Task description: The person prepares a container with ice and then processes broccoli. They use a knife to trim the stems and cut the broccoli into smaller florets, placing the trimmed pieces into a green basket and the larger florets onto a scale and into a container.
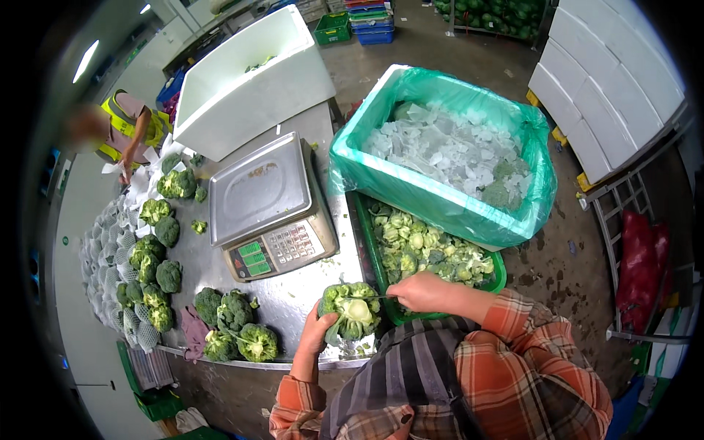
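Note:
My left hand [315, 330] grips a broccoli head [358, 312] from its left side, its pale cut stem turned up, over the front edge of the metal table [293, 308]. My right hand [424, 292] is closed around a knife [378, 297]; its thin blade reaches left to the broccoli's rim, and the handle is hidden in the fist. Below that hand, a green crate [501, 275] holds many broccoli trimmings [418, 246]. Several loose broccoli heads [235, 312] lie on the table left of my left hand.
A scale [282, 246] with a metal tray stands mid-table. Behind it sits a white foam box [242, 103]. At right, a green-lined box [440, 194] holds ice. Netted broccoli [110, 271] piles at left, near another person [132, 128]. White boxes [609, 88] are stacked far right.

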The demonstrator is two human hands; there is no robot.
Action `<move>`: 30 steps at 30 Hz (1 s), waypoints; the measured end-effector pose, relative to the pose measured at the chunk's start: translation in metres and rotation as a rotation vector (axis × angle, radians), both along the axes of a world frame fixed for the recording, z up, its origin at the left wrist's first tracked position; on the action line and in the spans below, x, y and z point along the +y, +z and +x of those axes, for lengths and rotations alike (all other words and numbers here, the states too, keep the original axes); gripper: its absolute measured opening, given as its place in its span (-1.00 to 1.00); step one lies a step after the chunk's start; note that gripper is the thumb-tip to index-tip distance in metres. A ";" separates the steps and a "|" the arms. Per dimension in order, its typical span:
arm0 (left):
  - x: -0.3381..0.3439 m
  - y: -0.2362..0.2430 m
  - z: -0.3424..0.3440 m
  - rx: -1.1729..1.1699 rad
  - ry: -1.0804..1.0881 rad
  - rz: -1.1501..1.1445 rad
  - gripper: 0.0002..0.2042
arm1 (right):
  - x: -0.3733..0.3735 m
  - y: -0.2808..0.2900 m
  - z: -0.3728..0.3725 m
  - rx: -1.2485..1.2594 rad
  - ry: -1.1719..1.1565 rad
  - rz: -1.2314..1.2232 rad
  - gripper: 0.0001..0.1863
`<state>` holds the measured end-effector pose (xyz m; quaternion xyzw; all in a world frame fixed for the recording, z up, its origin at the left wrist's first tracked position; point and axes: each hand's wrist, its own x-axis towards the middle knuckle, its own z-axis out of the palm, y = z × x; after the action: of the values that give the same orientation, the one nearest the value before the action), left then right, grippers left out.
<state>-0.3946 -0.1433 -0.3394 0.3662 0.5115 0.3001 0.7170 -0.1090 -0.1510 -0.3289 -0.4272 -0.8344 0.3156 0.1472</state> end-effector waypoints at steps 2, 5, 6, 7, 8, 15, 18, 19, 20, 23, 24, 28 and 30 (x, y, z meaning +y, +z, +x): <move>0.001 0.001 0.001 -0.009 -0.002 -0.030 -0.45 | -0.002 0.001 -0.005 -0.087 -0.075 0.028 -0.81; 0.006 -0.001 0.003 0.023 -0.009 -0.088 -0.46 | -0.011 -0.013 -0.018 -0.079 -0.224 0.106 -0.83; 0.011 0.003 0.005 0.024 -0.014 -0.143 -0.46 | -0.010 -0.020 -0.020 -0.053 -0.280 0.141 -0.84; 0.017 0.009 0.008 0.026 -0.020 -0.198 -0.46 | -0.003 -0.026 -0.020 0.059 -0.419 0.059 -0.84; 0.019 0.017 0.016 0.062 -0.021 -0.248 -0.45 | 0.006 -0.031 -0.018 0.171 -0.557 -0.024 -0.84; 0.111 0.029 0.006 -0.236 0.332 0.288 -0.43 | 0.019 -0.031 0.020 0.548 -0.916 -0.540 -0.80; 0.188 0.046 -0.002 -0.165 0.493 0.502 -0.38 | -0.002 -0.045 0.021 0.525 -0.861 -0.556 -0.80; 0.211 0.048 -0.004 -0.048 0.556 0.507 -0.30 | -0.006 -0.052 0.020 0.520 -0.855 -0.574 -0.80; 0.227 0.052 -0.006 0.149 0.553 0.537 -0.25 | -0.009 -0.044 0.017 0.519 -0.843 -0.622 -0.82; 0.258 0.047 -0.034 0.544 0.442 0.482 -0.15 | -0.019 -0.050 0.016 0.474 -0.797 -0.633 -0.83; 0.263 0.043 -0.049 0.642 0.385 0.432 -0.12 | -0.020 -0.055 0.016 0.450 -0.780 -0.621 -0.84; 0.271 0.076 -0.084 0.603 0.583 0.605 -0.33 | -0.019 -0.053 0.025 0.452 -0.899 -0.771 -0.80; 0.271 0.100 -0.101 0.575 0.695 0.665 -0.39 | -0.021 -0.066 0.030 0.476 -0.914 -0.783 -0.80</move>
<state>-0.4954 0.1279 -0.2397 0.4495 0.6550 0.5519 0.2537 -0.0789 -0.1720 -0.3947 -0.6798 -0.3359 0.5882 0.2810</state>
